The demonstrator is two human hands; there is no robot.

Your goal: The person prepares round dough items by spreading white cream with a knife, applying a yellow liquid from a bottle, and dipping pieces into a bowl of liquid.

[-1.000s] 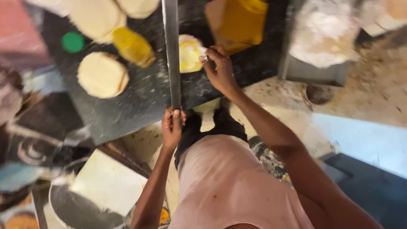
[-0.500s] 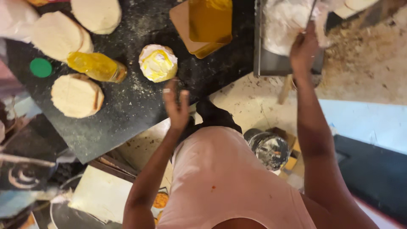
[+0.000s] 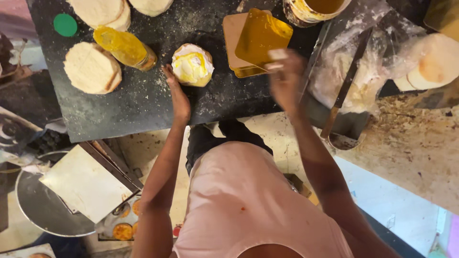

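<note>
A round bun (image 3: pixel 192 65) topped with white and yellow cream sits on the dark, floured counter (image 3: pixel 143 95). My left hand (image 3: pixel 177 93) lies flat on the counter, its fingertips right beside the bun's left edge. My right hand (image 3: pixel 285 76) hovers blurred over the counter's right end, pinching a small pale piece between its fingers. Just left of it lies a stack of square boards (image 3: pixel 253 43), the top one golden. A long knife (image 3: pixel 345 86) leans in a tray of white cream wrapped in plastic (image 3: pixel 349 71).
A yellow squeeze bottle (image 3: pixel 125 48) lies left of the bun. Round sponge layers (image 3: pixel 92 71) and a green lid (image 3: pixel 65 25) lie farther left. A tin of yellow liquid (image 3: pixel 315 9) stands at the back. A round metal tray (image 3: pixel 48 210) lies below.
My right hand came back from the cream tray toward the golden boards, and the knife now rests in the tray. My left hand dropped flat onto the counter beside the bun.
</note>
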